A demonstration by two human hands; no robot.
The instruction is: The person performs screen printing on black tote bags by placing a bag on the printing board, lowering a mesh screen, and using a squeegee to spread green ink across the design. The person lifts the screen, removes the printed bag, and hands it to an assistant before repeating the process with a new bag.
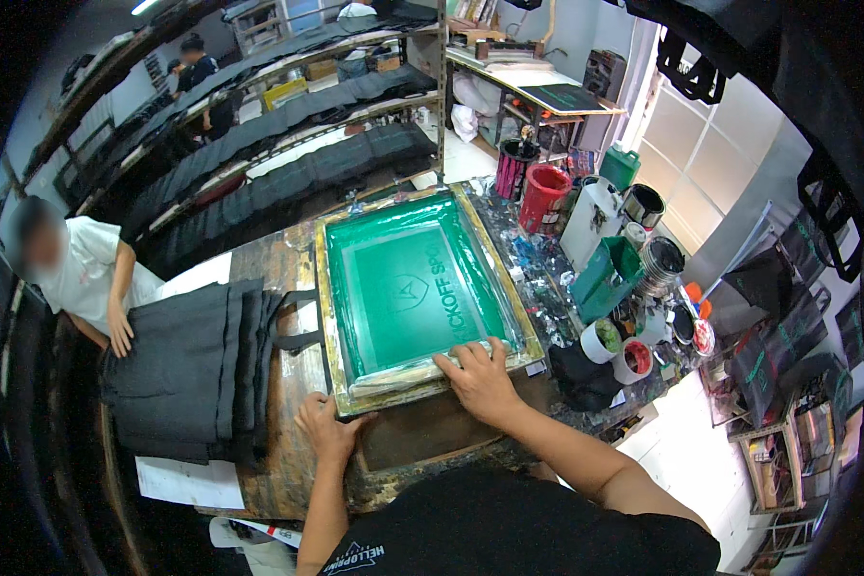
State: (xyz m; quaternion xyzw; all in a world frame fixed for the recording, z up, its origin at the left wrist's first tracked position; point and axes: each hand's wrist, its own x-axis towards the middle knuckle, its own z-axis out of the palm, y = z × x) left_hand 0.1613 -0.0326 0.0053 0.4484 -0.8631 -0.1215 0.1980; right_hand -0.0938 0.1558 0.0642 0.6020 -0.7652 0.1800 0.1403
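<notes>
A screen printing frame lies in front of me on the table, its mesh covered in green ink around a shield emblem and lettering. My right hand is closed over the pale, ink-smeared bar along the near end; whether this bar is a squeegee is hard to tell. At the near left corner, my left hand spreads its thumb and fingers against the frame, with nothing visible in it. Black straps stick out from beneath the frame's left side. Left of them is a stack of black fabric bags.
A person at the left rests a hand on the bags. Along the table's right stand a red bucket, a green container, small ink tubs and tins. Shelves of black bags rise behind. White paper lies near left.
</notes>
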